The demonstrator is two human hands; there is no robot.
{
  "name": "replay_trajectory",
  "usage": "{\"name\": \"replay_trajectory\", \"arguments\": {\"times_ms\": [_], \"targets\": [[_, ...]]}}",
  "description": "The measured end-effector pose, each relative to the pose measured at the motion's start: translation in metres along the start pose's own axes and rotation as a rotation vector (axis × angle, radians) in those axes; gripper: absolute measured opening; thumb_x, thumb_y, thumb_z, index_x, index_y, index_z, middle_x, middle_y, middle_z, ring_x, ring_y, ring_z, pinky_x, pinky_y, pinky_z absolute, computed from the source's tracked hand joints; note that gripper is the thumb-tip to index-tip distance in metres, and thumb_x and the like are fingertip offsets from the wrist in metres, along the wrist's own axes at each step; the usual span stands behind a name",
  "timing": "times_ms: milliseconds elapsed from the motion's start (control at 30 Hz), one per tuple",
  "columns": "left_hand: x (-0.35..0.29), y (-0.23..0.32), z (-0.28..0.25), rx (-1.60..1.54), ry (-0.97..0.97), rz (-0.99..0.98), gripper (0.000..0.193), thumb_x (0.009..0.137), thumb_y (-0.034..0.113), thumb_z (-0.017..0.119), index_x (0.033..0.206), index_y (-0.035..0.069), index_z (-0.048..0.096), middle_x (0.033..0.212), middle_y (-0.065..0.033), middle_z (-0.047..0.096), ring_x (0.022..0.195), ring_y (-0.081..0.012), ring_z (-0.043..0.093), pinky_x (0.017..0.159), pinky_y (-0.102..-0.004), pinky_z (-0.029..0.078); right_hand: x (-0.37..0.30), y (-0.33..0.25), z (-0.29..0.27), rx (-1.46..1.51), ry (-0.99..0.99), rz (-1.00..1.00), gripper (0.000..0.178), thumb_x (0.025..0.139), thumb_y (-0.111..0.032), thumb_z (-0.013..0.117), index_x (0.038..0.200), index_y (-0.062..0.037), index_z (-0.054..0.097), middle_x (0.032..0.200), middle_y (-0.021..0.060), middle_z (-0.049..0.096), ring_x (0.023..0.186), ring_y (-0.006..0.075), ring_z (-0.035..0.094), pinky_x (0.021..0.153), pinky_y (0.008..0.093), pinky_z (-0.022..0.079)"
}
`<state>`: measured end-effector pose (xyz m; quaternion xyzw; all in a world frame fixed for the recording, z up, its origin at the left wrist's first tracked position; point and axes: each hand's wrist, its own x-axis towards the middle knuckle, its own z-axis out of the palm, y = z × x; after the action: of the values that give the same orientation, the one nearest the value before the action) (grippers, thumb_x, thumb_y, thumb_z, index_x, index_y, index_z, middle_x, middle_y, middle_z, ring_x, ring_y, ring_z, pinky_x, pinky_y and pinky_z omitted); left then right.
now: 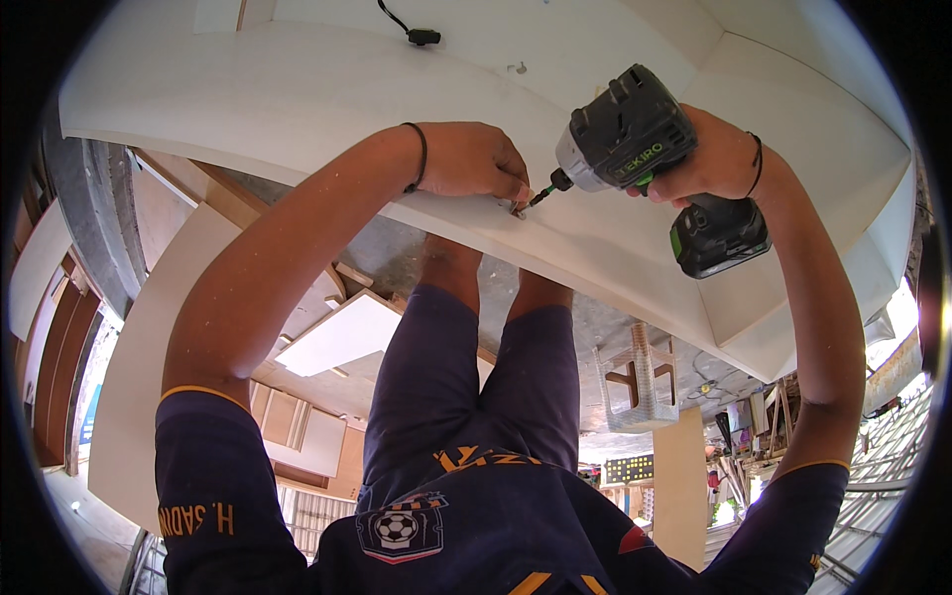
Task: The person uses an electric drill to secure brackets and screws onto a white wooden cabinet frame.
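Observation:
My right hand [716, 157] is wrapped round the grip of a black and green cordless impact driver [627, 129]. Its battery hangs below the hand, and the bit [542, 195] slants down to the left. The bit's tip meets a small metal piece [519, 211] at the front edge of a large white panel [615, 238]. Beside that tip, the fingers of my left hand [468, 164] are pinched together and bent down to the panel. Whatever lies between them is mostly hidden and too small to name.
A black cable end [423, 38] lies on the white surface farther back, near a small metal fitting [518, 68]. White upright boards [793, 109] close the right side. Below the panel stand a pale plastic stool [640, 382] and a white board [342, 332] on the floor.

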<state>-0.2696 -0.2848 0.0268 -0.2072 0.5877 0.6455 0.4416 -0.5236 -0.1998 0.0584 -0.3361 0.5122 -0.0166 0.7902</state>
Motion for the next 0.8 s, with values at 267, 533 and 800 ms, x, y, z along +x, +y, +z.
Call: {"name": "replay_trajectory", "arguments": {"times_ms": [267,533,800], "targets": [[-0.0007,-0.0026,0.0013,-0.002,0.000,0.012,0.035,0.086,0.038,0.060,0.105,0.013,0.073,0.105,-0.0094,0.070,0.098,-0.0249,0.063,0.090,-0.0356,0.046,0.0027,0.0034,-0.0007,-0.011,-0.021,0.002,0.030,0.062,-0.009,0.069,0.091,-0.0018,0.066,0.074,0.0042,0.066,0.053,0.0120,0.056,0.051,0.0277,0.048],[0.0003,-0.0037,0.0043,0.023,0.052,0.053,0.035,0.086,0.035,0.059,0.101,0.006,0.072,0.095,-0.0105,0.071,0.088,-0.0228,0.064,0.084,-0.0328,0.047,0.0021,0.0009,0.0018,-0.007,0.011,0.000,0.030,0.062,-0.008,0.069,0.091,-0.0012,0.066,0.075,0.0052,0.067,0.053,0.0123,0.056,0.050,0.0279,0.047],[-0.0019,-0.0013,0.0029,0.017,0.036,0.037,0.035,0.085,0.034,0.059,0.101,0.006,0.072,0.094,-0.0100,0.071,0.087,-0.0217,0.064,0.083,-0.0324,0.047,0.0062,-0.0005,-0.0022,-0.032,-0.039,0.006,0.036,0.061,-0.007,0.067,0.096,-0.0018,0.064,0.078,0.0052,0.067,0.054,0.0115,0.056,0.051,0.0266,0.049]]}}
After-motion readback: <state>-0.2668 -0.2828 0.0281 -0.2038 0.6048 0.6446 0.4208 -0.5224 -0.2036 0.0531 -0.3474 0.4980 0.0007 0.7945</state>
